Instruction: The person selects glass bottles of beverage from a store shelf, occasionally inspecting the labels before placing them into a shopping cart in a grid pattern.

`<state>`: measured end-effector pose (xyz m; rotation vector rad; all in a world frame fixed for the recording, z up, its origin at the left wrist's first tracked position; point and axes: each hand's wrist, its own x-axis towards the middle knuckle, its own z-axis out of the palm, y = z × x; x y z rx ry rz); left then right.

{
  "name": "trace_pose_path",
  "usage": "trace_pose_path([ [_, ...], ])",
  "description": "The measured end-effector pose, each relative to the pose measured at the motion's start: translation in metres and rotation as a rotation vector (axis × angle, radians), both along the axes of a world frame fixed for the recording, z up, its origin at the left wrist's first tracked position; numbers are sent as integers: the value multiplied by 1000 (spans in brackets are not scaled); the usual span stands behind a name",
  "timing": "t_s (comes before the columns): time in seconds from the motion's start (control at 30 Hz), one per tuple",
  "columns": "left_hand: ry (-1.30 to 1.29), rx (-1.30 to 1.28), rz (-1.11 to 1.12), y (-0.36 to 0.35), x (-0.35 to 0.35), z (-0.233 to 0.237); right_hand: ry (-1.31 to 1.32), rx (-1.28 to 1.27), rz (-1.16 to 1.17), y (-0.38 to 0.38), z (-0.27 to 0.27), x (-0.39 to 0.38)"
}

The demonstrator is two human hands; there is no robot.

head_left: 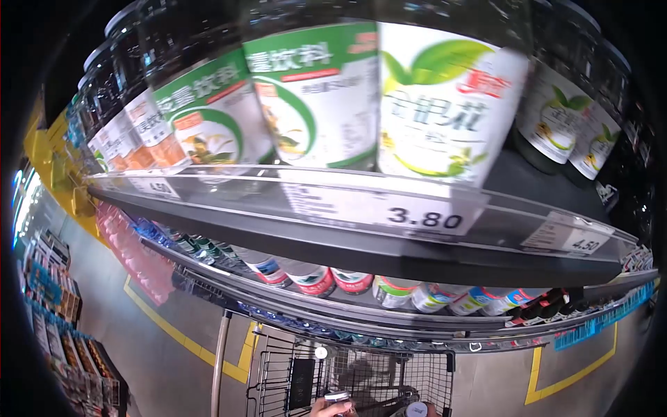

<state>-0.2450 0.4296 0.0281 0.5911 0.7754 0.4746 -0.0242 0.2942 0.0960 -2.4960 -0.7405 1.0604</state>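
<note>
Head view, hand (328, 409) at cart (420, 374), bottles (445, 104) shelved above.

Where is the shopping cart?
In the head view, the cart is at the bottom middle, on the floor just below the lowest shelf, with a hand at its near edge.

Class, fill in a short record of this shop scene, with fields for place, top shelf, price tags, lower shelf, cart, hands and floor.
Place: shop aisle, seen from below the shelves
Top shelf: big bottles with green and white labels
Price tags: 3.80; 4.50
Lower shelf: row of smaller bottles
Cart: wire cart under the shelves
Hands: one hand at the bottom edge, by a small item; which hand, and its grip, unclear
Floor: yellow lines
</note>
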Motion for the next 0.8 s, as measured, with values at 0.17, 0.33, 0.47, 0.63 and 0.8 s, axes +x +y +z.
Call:
trace_pose_path([
  [0.17, 11, -37, -15, 7, -8, 12, 0, 168, 27, 0, -3, -5],
  [0.33, 13, -136, -25, 5, -13, 1, -7, 173, 39, 3, 2, -9],
  [0.47, 1, 34, -22, 3, -16, -5, -61, 264, 124, 3, -4, -14],
  [0.63, 78, -19, 54, -1, -12, 4, -46, 332, 115, 4, -7, -18],
  [0.8, 20, 5, 76, 0, -14, 12, -84, 333, 103, 2, -9, -22],
])
